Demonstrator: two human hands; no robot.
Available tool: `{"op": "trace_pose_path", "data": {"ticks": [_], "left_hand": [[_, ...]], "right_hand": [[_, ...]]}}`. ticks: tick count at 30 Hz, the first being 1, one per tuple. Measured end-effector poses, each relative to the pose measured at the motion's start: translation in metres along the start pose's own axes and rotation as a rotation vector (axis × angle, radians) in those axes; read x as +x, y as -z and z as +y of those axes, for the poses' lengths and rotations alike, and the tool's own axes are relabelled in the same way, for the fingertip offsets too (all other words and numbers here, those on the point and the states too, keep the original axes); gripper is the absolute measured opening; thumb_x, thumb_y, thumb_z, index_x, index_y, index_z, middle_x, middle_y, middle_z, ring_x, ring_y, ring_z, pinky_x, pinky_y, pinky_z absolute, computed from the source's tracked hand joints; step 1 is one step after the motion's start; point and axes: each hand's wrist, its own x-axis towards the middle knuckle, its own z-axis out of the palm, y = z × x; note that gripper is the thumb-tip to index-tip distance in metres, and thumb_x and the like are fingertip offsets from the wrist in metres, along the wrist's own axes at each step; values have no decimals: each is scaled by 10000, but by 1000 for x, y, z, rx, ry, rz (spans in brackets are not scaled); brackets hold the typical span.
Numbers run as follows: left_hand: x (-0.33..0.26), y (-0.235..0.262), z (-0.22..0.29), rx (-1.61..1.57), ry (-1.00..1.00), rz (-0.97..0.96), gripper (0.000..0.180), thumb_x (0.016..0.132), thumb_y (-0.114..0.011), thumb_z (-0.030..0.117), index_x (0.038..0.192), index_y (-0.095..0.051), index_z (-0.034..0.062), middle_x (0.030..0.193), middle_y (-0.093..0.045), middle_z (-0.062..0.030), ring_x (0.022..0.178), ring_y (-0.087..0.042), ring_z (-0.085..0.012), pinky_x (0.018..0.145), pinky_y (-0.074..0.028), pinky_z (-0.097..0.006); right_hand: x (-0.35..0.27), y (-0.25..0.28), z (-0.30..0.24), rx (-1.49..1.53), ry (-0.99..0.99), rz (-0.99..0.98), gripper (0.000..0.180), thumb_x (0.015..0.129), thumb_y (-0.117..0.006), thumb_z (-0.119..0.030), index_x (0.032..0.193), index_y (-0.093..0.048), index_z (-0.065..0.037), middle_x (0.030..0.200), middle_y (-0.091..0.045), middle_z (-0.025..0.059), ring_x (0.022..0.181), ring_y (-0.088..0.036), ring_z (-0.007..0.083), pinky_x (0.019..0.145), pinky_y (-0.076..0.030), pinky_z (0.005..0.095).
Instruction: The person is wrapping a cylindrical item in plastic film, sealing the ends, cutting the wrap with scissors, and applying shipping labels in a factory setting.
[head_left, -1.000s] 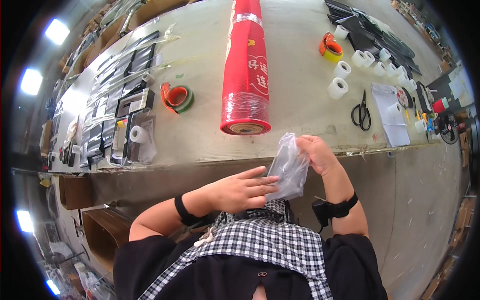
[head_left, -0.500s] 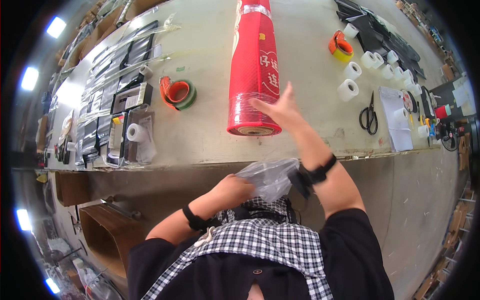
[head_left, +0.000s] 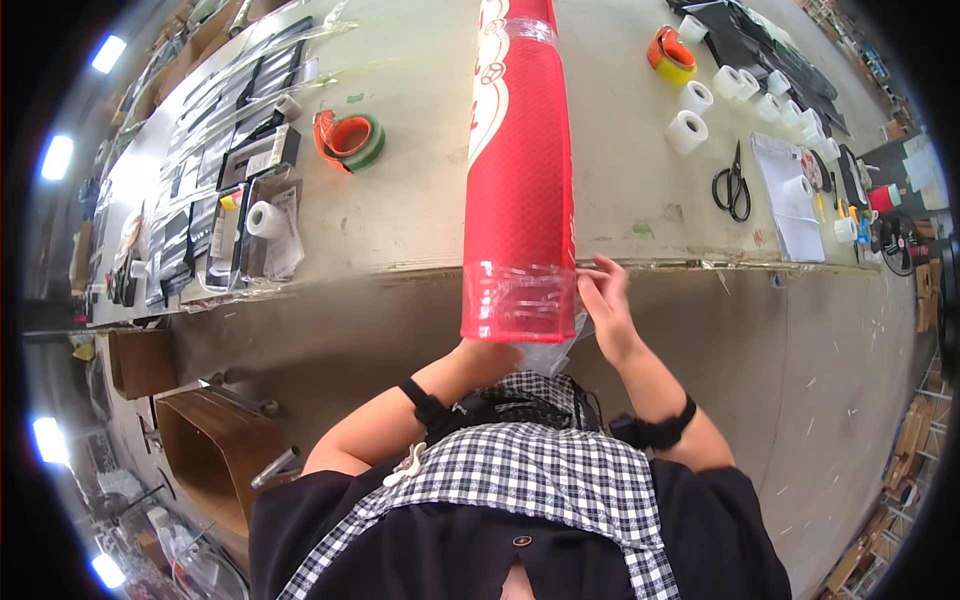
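A red rolled mat (head_left: 520,190) with pale printed patterns lies lengthwise on the table, clear tape banding its near part. Its near end sticks out over the table's front edge. Under that end is my left hand (head_left: 490,362), its fingers mostly hidden by the roll; a crumpled clear plastic bag (head_left: 545,357) hangs there, seemingly still gripped. My right hand (head_left: 609,305) is beside the roll's right side, by the table edge, with fingers apart and fingertips close to the mat; whether they touch it I cannot tell.
On the table (head_left: 420,220), an orange tape dispenser (head_left: 350,140) lies left of the roll. To the right are another dispenser (head_left: 671,55), several white rolls (head_left: 687,131), black scissors (head_left: 732,183) and papers (head_left: 790,215). An open cardboard box (head_left: 215,450) stands on the floor at left.
The red roll has come toward me, its near end now past the table edge. My right hand has moved from on top of the roll down to its right side. The bag is now partly behind the roll.
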Motion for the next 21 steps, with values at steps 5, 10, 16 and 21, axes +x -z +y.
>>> {"op": "trace_pose_path", "data": {"ticks": [5, 10, 16, 21], "left_hand": [[4, -2, 31, 63, -116, -86, 418, 829, -588, -52, 1235, -563, 45, 1247, -572, -119, 1157, -545, -271, 969, -448, -380], [-14, 10, 24, 265, -40, -239, 445, 820, -641, 37, 1253, -561, 93, 1275, -565, -84, 1204, -515, -235, 1046, -381, -395], [-41, 56, 22, 708, -104, -472, 466, 784, -690, 152, 1235, -575, 129, 1271, -570, -47, 1227, -496, -209, 1108, -297, -404], [-20, 111, 71, 620, -37, -764, 346, 734, -746, 278, 1051, -679, 157, 1118, -641, -66, 1153, -534, -257, 1053, -365, -385]], "right_hand": [[-51, 29, 53, -719, 445, -257, 615, 702, -684, -138, 1247, -408, -69, 1157, -532, 130, 1100, -505, 281, 1025, -296, 418], [-44, 29, 61, -1031, 561, -505, 273, 687, -687, -122, 955, -650, -161, 1000, -622, 12, 1047, -543, 218, 988, -298, 418], [-38, 40, 5, -1050, 883, -338, 95, 690, -640, -83, 749, -587, -135, 783, -571, -19, 877, -555, 169, 918, -310, 389], [-26, 25, -29, -725, 713, -514, 120, 627, -549, -34, 713, -561, -116, 745, -543, 26, 785, -535, 220, 857, -317, 380]]}}
